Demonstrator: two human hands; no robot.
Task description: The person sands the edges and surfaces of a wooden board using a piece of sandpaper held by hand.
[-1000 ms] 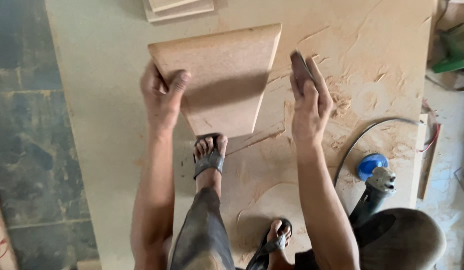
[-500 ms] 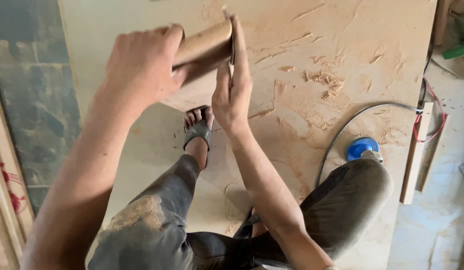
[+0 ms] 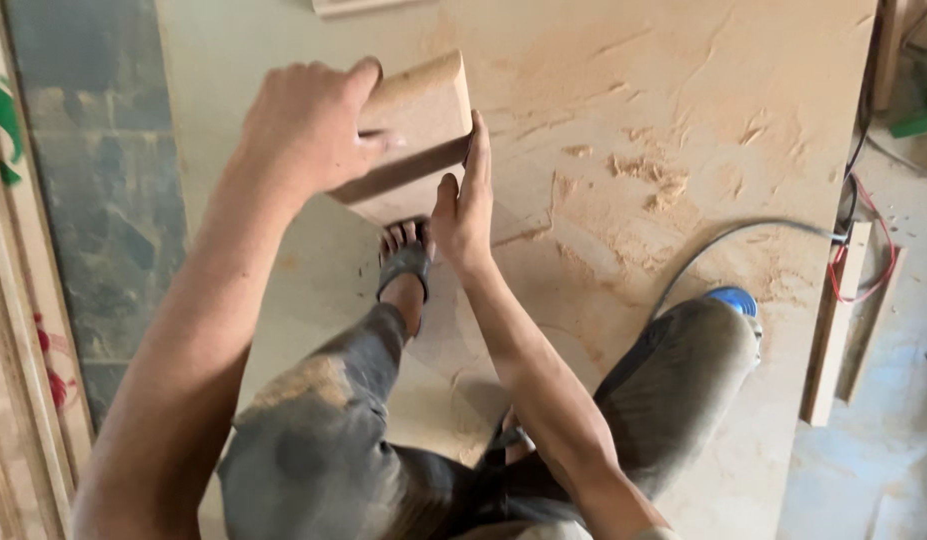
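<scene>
My left hand (image 3: 308, 125) grips the top of a brown fibreboard panel (image 3: 418, 105) that stands tilted on edge. The panel's lower end rests by my sandalled foot (image 3: 403, 262). Along the panel's right edge my right hand (image 3: 461, 205) lies flat with its fingers stretched upward. It presses a thin dark piece of sandpaper (image 3: 469, 150) against that edge, and only a sliver of the sandpaper shows under the fingers.
A large pale board (image 3: 633, 120) strewn with sawdust covers the floor. A power tool with a blue disc (image 3: 731, 298) peeks out behind my knee, its grey cable (image 3: 743, 232) curving right. A wooden strip (image 3: 833, 320) and red wire (image 3: 878, 262) lie at right.
The panel has been turned from face-on to edge-on and lifted closer. My right hand with the sandpaper moved from beside it onto its right edge and slid along it.
</scene>
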